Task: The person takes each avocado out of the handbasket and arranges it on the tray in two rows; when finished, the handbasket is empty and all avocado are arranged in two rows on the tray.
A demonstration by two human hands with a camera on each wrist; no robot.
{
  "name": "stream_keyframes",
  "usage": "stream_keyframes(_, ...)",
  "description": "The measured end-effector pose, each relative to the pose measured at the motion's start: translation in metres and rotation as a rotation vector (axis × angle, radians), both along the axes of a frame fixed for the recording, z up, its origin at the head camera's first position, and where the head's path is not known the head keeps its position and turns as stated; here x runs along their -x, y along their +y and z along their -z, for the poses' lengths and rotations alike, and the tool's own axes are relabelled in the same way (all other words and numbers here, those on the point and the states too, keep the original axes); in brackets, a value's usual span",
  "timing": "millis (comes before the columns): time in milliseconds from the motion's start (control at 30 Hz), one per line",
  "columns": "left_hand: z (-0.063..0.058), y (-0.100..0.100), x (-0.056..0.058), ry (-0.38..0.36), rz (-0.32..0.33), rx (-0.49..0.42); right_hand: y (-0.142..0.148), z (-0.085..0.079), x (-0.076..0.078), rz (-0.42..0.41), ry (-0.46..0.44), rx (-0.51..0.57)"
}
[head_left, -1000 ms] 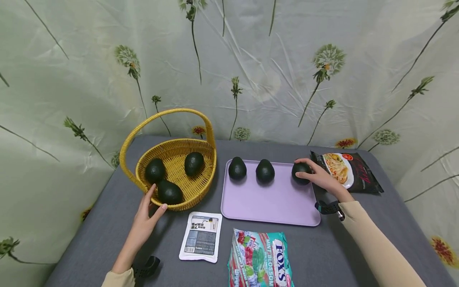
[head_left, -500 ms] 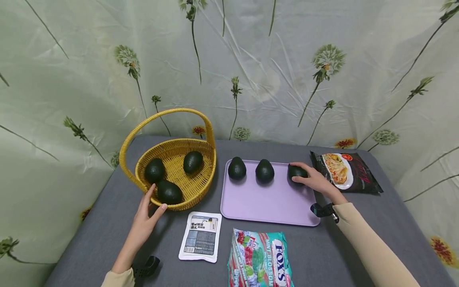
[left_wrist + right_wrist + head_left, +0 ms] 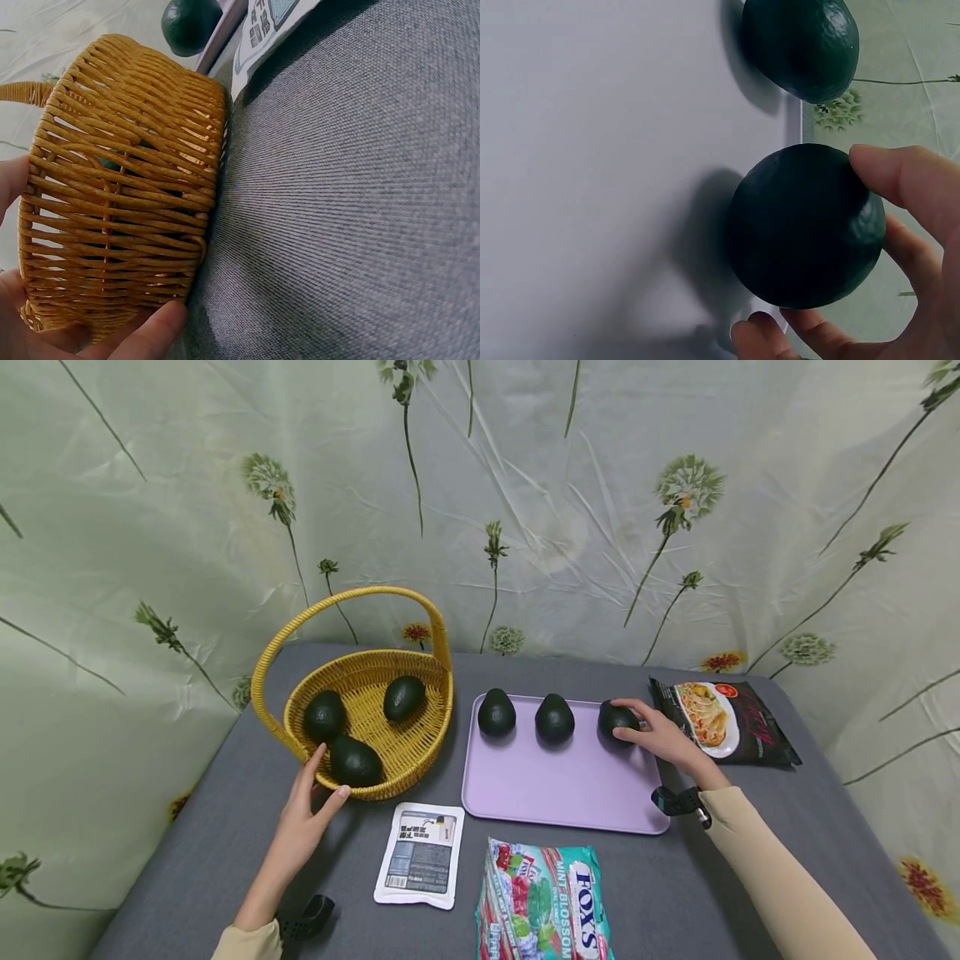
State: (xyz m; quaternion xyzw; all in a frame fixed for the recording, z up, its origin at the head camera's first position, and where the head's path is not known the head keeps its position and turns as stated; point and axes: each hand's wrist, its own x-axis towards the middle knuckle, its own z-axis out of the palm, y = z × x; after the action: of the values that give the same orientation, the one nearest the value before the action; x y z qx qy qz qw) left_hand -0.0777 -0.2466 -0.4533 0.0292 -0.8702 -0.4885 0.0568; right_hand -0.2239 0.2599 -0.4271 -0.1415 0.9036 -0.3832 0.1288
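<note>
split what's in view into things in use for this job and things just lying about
Seemingly in use:
basket, touched by left hand
tray
six avocados, one held by right hand

Apparently lying about:
white packet
candy bag
black food packet

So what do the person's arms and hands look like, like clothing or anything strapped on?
The left sleeve and right sleeve are long and plain beige. A black device sits at each wrist, left device and right device. The left hand and right hand wear no gloves.
</note>
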Motion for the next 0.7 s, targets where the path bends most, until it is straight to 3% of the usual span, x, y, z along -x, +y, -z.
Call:
stream_keyframes(367, 0.0004, 0.0000, 0.0004, -0.010, -0.005, 0.001, 0.0014, 0.0019, -0.0008, 0.020, 0.013, 0.016)
stream_keyframes(700, 0.0031, -0.0006, -0.0001, 0.026, -0.001, 0.005, -0.0005, -0.0005, -0.0037, 0.026, -0.038, 0.052)
